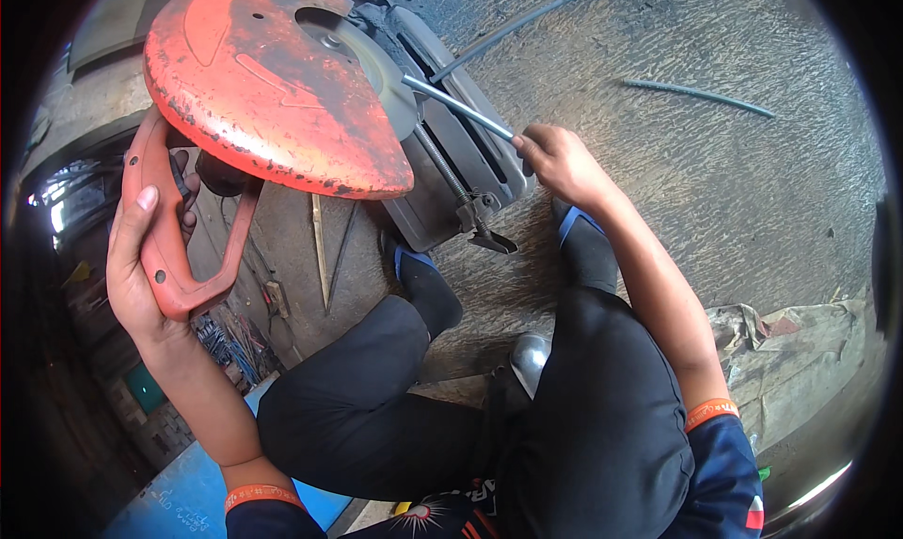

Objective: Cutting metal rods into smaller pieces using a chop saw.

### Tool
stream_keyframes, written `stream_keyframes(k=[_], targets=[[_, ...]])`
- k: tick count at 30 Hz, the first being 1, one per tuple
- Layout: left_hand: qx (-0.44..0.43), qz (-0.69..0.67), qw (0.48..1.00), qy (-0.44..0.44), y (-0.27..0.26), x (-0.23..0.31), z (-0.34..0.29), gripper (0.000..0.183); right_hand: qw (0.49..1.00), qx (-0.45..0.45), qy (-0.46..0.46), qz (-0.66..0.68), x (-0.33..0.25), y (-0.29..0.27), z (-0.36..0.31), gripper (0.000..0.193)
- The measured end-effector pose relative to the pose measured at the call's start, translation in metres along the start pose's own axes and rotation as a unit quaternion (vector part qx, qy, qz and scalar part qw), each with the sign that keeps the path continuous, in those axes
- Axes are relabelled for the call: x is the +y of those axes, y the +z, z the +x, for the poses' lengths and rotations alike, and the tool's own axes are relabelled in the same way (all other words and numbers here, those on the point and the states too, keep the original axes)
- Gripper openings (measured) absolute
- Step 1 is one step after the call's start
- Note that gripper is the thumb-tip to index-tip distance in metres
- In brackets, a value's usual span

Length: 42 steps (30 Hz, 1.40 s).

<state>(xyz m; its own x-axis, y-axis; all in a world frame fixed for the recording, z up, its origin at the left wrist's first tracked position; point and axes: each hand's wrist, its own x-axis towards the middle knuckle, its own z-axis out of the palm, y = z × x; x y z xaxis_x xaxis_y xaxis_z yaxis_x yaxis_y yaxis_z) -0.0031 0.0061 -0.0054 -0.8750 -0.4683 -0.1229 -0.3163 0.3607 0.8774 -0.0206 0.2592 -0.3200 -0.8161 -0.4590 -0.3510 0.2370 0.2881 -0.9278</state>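
My left hand [132,261] is wrapped round the orange D-shaped handle [162,243] of a cut-off saw, the thumb on its near side. The saw's scuffed orange guard [254,97] covers much of a grey cutting disc [393,87]. In my right hand [562,167], a thin metal rod [466,111] is gripped near its near end. It slants up and left, its far end beside the disc's edge; I cannot tell whether they touch. Below lies the dark grey saw base [414,214], with a threaded clamp screw [440,163].
A long rod [536,17] runs from the saw toward the upper right. A short ribbed rod [699,96] lies on the worn floor. My feet flank the base's near end. A rumpled cloth [790,351] lies right, a blue panel [179,492] lower left.
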Motion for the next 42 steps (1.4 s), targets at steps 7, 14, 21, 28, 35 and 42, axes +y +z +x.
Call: stream_keyframes(k=[7,14,21,28,35,42], targets=[[-0.061,-0.008,0.997,0.036,-0.002,-0.002,0.003,0.047,0.997,0.024,-0.051,-0.049,0.000,0.009,-0.003,0.029],[-0.055,-0.033,0.998,0.018,-0.003,-0.001,0.003,0.049,0.994,0.065,-0.071,-0.058,-0.007,0.003,-0.001,0.026],[-0.067,-0.038,0.996,0.033,0.005,0.000,0.001,0.050,0.994,0.073,-0.067,-0.055,-0.008,0.001,-0.004,0.024],[-0.045,-0.041,0.998,0.019,0.007,0.001,-0.003,0.048,0.985,0.099,-0.127,-0.060,-0.007,0.002,-0.004,0.020],[0.028,0.053,0.998,-0.024,-0.005,0.002,-0.002,0.044,0.999,0.034,0.037,-0.017,-0.013,-0.006,-0.003,0.037],[-0.009,0.038,0.999,-0.027,-0.005,0.002,-0.001,0.044,0.999,0.035,0.001,0.008,-0.008,-0.002,0.001,0.038]])
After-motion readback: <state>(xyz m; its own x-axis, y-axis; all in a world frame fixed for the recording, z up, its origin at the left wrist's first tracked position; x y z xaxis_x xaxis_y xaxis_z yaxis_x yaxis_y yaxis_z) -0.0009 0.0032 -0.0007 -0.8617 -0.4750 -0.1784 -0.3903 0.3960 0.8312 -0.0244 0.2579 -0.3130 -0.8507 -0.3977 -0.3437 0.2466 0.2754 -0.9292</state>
